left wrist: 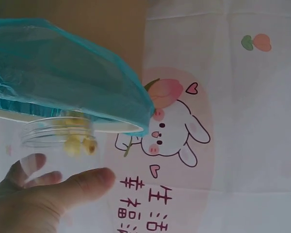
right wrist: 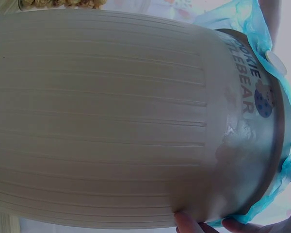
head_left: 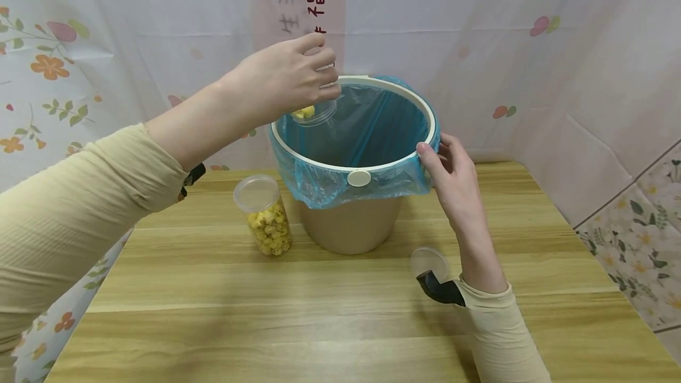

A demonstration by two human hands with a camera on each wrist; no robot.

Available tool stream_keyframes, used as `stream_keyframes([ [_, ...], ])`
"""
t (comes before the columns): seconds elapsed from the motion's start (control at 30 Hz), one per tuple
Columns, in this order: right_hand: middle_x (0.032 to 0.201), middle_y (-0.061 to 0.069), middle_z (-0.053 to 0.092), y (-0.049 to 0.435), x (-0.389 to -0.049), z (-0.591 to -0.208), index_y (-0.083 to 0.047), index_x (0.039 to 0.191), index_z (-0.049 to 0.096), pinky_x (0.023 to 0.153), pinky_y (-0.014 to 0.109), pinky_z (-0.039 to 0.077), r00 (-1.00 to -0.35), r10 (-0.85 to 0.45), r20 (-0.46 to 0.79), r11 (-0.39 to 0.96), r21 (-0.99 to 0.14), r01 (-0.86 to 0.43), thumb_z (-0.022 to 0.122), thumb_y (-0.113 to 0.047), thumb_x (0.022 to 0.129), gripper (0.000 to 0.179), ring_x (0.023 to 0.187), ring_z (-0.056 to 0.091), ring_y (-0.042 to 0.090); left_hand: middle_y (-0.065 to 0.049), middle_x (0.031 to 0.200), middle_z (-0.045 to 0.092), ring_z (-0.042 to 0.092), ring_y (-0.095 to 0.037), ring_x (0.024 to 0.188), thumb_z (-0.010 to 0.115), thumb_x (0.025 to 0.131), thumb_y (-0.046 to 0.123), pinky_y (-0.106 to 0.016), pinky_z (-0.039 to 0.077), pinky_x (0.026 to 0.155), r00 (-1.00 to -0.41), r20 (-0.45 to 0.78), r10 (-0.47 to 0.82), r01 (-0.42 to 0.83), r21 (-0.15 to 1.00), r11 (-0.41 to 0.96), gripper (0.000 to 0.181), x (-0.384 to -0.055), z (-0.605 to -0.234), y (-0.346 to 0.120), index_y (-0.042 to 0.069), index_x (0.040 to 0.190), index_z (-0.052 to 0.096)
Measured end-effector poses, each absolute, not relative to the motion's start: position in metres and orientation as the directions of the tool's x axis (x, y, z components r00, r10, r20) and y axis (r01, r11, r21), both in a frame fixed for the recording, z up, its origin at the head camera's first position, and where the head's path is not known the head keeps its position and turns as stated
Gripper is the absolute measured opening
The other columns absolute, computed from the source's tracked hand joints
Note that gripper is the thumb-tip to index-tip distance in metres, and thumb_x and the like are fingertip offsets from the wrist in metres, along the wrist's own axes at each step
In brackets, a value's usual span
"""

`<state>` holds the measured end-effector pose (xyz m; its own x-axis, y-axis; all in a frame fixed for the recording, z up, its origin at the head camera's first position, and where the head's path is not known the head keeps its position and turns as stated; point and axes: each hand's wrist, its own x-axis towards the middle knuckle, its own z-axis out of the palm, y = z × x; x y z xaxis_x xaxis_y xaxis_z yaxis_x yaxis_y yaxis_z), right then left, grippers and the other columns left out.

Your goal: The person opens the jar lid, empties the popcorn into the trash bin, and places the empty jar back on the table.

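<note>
Steadying bin (head_left: 351,226), we judge: right hand (head_left: 456,175), centre-right, pinching rim (head_left: 340,168). Upper centre: left hand (head_left: 289,72), fingers and thumb parted, near clear jar (head_left: 318,116)

Head view looks down on the bin (head_left: 351,229), wrist views closer in.

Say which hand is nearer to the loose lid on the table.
Right. The right hand grips the bin at its right edge, beyond and above the lid. The left hand is farther off, up at the bin's left side, holding a clear jar.
</note>
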<state>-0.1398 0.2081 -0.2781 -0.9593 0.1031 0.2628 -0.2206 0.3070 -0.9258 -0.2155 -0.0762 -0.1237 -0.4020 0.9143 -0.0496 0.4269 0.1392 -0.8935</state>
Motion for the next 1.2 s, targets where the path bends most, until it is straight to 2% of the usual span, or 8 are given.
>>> stream_keyframes([
  [0.13, 0.147, 0.013, 0.056, 0.208, -0.14, -0.278, -0.012, 0.149, 0.048, 0.112, 0.057, 0.047, -0.959, 0.102, 0.265, 0.309, -0.925, -0.223, 0.058, -0.049, 0.101, 0.061, 0.135, 0.056, 0.03, -0.009, 0.122, 0.065, 0.05, -0.029, 0.11, 0.076, 0.083, -0.005, -0.043, 0.037, 0.111, -0.385, -0.045, 0.922, 0.402, -0.907, 0.123, 0.047, -0.216, -0.124, -0.077, 0.01, 0.123, 0.057],
  [0.3, 0.148, 0.013, 0.055, 0.207, -0.141, -0.278, -0.012, 0.149, 0.048, 0.113, 0.058, 0.046, -0.96, 0.099, 0.263, 0.309, -0.925, -0.222, 0.058, -0.049, 0.101, 0.061, 0.136, 0.056, 0.031, -0.009, 0.122, 0.065, 0.051, -0.03, 0.113, 0.076, 0.083, -0.005, -0.043, 0.037, 0.111, -0.389, -0.04, 0.92, 0.414, -0.9, 0.136, 0.048, -0.216, -0.124, -0.078, 0.011, 0.124, 0.057],
  [0.57, 0.148, 0.013, 0.055, 0.207, -0.14, -0.278, -0.012, 0.149, 0.048, 0.113, 0.059, 0.046, -0.959, 0.099, 0.267, 0.313, -0.923, -0.225, 0.058, -0.049, 0.101, 0.061, 0.136, 0.056, 0.032, -0.012, 0.131, 0.063, 0.051, -0.034, 0.121, 0.084, 0.076, 0.001, -0.047, 0.037, 0.112, -0.472, -0.031, 0.881, 0.465, -0.858, 0.219, 0.066, -0.215, -0.122, -0.079, 0.012, 0.133, 0.053],
  [0.67, 0.148, 0.013, 0.055, 0.207, -0.14, -0.278, -0.012, 0.149, 0.048, 0.113, 0.059, 0.046, -0.958, 0.1, 0.269, 0.314, -0.922, -0.226, 0.058, -0.049, 0.101, 0.061, 0.136, 0.056, 0.032, -0.013, 0.129, 0.065, 0.052, -0.036, 0.121, 0.082, 0.075, 0.0, -0.048, 0.04, 0.11, -0.481, 0.023, 0.876, 0.472, -0.836, 0.281, 0.068, -0.214, -0.122, -0.082, 0.011, 0.134, 0.052],
  [0.8, 0.148, 0.013, 0.055, 0.207, -0.14, -0.278, -0.012, 0.149, 0.048, 0.113, 0.059, 0.046, -0.958, 0.103, 0.267, 0.317, -0.922, -0.223, 0.058, -0.049, 0.101, 0.062, 0.136, 0.056, 0.032, -0.013, 0.118, 0.068, 0.054, -0.035, 0.114, 0.078, 0.078, -0.002, -0.048, 0.043, 0.104, -0.454, 0.118, 0.883, 0.484, -0.799, 0.355, 0.058, -0.214, -0.125, -0.086, 0.008, 0.13, 0.054],
  [0.93, 0.148, 0.013, 0.055, 0.208, -0.14, -0.278, -0.013, 0.149, 0.048, 0.113, 0.059, 0.046, -0.959, 0.101, 0.266, 0.314, -0.923, -0.223, 0.058, -0.049, 0.101, 0.061, 0.136, 0.056, 0.032, -0.014, 0.116, 0.069, 0.056, -0.036, 0.11, 0.075, 0.08, -0.002, -0.049, 0.046, 0.099, -0.448, 0.185, 0.875, 0.514, -0.747, 0.421, 0.053, -0.213, -0.126, -0.092, 0.006, 0.128, 0.055],
  [1.07, 0.148, 0.013, 0.055, 0.208, -0.14, -0.278, -0.013, 0.149, 0.048, 0.114, 0.059, 0.045, -0.959, 0.1, 0.265, 0.312, -0.924, -0.223, 0.058, -0.049, 0.1, 0.061, 0.136, 0.056, 0.032, -0.015, 0.12, 0.069, 0.056, -0.037, 0.112, 0.078, 0.078, 0.004, -0.052, 0.045, 0.099, -0.475, 0.238, 0.847, 0.53, -0.691, 0.492, 0.061, -0.211, -0.126, -0.098, 0.007, 0.134, 0.054],
  [1.2, 0.147, 0.013, 0.055, 0.208, -0.14, -0.278, -0.013, 0.149, 0.049, 0.113, 0.059, 0.046, -0.959, 0.101, 0.266, 0.31, -0.924, -0.224, 0.058, -0.049, 0.1, 0.061, 0.136, 0.056, 0.032, -0.015, 0.129, 0.067, 0.055, -0.039, 0.119, 0.087, 0.074, 0.015, -0.056, 0.044, 0.101, -0.528, 0.278, 0.802, 0.545, -0.613, 0.572, 0.075, -0.209, -0.126, -0.103, 0.009, 0.14, 0.052],
])
